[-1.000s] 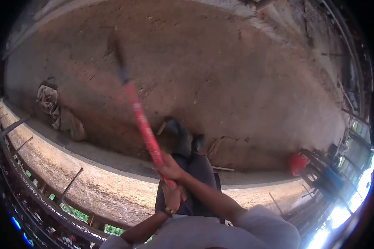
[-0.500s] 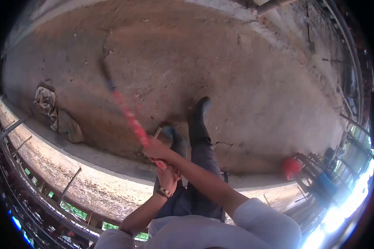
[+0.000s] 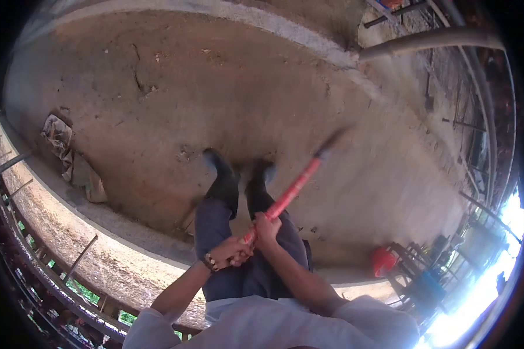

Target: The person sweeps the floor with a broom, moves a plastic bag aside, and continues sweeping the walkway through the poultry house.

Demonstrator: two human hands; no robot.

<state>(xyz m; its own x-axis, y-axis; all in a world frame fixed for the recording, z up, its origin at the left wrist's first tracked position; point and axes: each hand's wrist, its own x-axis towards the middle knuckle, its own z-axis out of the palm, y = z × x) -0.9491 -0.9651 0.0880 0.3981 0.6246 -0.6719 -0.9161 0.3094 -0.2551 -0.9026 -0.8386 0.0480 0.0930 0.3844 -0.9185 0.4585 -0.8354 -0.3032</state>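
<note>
A long red-handled tool (image 3: 295, 187) slants from my waist out over the floor, up and to the right. Its far end is dark, narrow and smeared by motion. My left hand (image 3: 230, 251), with a beaded bracelet (image 3: 210, 262) at the wrist, is wrapped round the near end of the handle. Farther up the handle, my right hand (image 3: 266, 228) is closed round it. Below and beyond the handle are my two dark boots (image 3: 215, 166), planted apart on the brown floor (image 3: 215, 99).
A crumpled, dirty sack (image 3: 70, 154) lies at the left by a low ledge (image 3: 128, 238). Behind that ledge runs a slatted rail. To the right sit a red object (image 3: 383, 262) and a blue one (image 3: 429, 285). A thick pole (image 3: 431, 42) juts in at the upper right.
The tool has swung from the upper left across to the upper right, with both hands still on it. My feet have shifted, and the view has moved slightly.
</note>
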